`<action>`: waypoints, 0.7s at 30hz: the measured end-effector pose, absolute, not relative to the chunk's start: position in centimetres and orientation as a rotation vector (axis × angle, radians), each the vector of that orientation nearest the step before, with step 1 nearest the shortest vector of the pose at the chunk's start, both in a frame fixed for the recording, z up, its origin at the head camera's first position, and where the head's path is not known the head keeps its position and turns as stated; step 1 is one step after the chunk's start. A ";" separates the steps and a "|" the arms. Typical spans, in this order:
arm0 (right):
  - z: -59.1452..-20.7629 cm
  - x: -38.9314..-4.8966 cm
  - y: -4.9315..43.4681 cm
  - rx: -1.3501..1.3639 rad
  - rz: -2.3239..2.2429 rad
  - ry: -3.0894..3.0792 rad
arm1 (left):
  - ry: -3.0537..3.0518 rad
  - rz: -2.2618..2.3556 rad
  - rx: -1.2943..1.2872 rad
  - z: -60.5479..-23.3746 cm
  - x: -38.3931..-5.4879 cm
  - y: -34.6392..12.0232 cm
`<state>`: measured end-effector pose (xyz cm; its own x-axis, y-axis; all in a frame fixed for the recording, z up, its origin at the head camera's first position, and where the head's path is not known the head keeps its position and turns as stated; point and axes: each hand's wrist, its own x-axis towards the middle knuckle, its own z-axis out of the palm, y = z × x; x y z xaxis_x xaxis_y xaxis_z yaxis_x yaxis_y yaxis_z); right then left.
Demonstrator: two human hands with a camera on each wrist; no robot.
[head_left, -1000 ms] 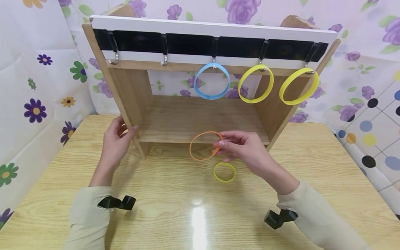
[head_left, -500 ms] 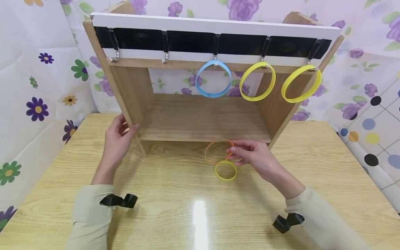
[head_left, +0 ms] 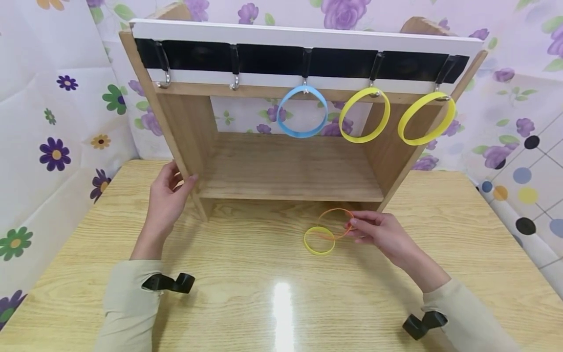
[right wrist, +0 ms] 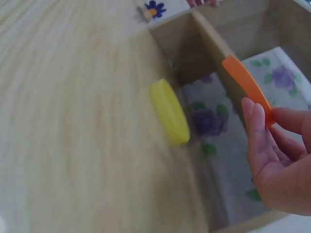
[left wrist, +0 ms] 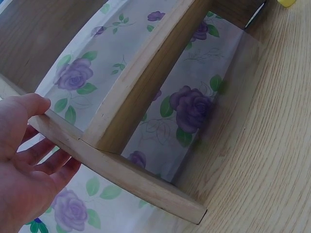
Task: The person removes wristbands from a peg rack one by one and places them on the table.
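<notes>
My right hand (head_left: pixel 389 238) pinches an orange wristband (right wrist: pixel 247 83) by its right side, thumb against fingers. It holds the band in front of the shelf's lower right part, a little above the table. A yellow wristband (right wrist: pixel 170 114) stands on the table just left of that hand; in the head view the orange ring partly overlaps it. At the left, my left hand (head_left: pixel 166 203) grips the side panel of the wooden shelf (head_left: pixel 286 166). The left wrist view has its thumb (left wrist: pixel 39 103) on the panel's front edge and the fingers round the outer side.
Along the shelf's top runs a black-and-white hook rail (head_left: pixel 268 58). A blue wristband (head_left: pixel 302 134) hangs on its middle hook, and two yellow wristbands (head_left: pixel 364 140) hang on the right hooks. The two left hooks (head_left: pixel 235 84) carry nothing. Flowered cloth (head_left: pixel 66 205) surrounds the table.
My right hand has moved right and slightly down with the orange wristband, which passes behind the yellow one in the view. The left hand keeps its grip on the shelf.
</notes>
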<state>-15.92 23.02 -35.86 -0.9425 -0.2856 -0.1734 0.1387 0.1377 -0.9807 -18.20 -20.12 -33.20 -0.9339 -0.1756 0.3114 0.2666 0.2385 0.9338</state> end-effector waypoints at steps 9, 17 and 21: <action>-37.9 -15.5 25.9 -0.083 -1.920 1.992 | -2.167 -1.754 -0.085 -33.2 -18.2 -20.1; -38.8 -15.5 27.3 -0.054 -1.897 2.003 | -2.171 -1.743 -0.077 -33.1 -18.1 -20.1; -38.9 -15.5 27.5 -0.047 -1.890 1.991 | -2.176 -1.738 -0.075 -33.1 -18.1 -20.1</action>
